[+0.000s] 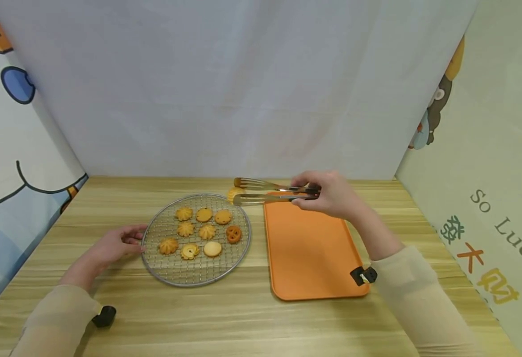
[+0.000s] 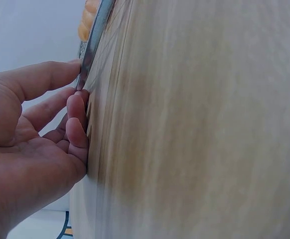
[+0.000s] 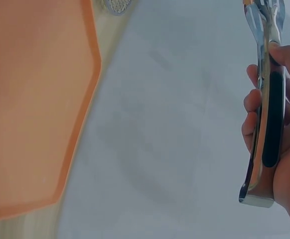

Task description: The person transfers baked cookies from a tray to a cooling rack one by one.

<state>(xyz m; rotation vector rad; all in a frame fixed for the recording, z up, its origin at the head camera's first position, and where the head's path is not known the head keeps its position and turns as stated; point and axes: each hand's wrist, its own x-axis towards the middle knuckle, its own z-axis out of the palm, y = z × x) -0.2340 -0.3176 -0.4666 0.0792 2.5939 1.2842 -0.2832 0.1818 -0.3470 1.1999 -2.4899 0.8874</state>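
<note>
A cookie is held between the tips of the metal tongs, just past the far right rim of the round wire cooling rack and near the far left corner of the orange tray; the step in hand is judged to be the transfer of a cookie between rack and tray, though the direction cannot be told from these views. For the next move, the squeeze on the tongs would have to be kept steady while the tips are carried over and lowered, so that the cookie is neither crushed nor dropped. The tongs are gripped by the right hand, its fingers curled round the black-inlaid handles and pressing the two arms nearly together. The left hand lies on the wooden table at the left side of the rack, loosely open, with its fingertips touching the rack's metal rim. Nine more cookies lie on the rack's mesh.
</note>
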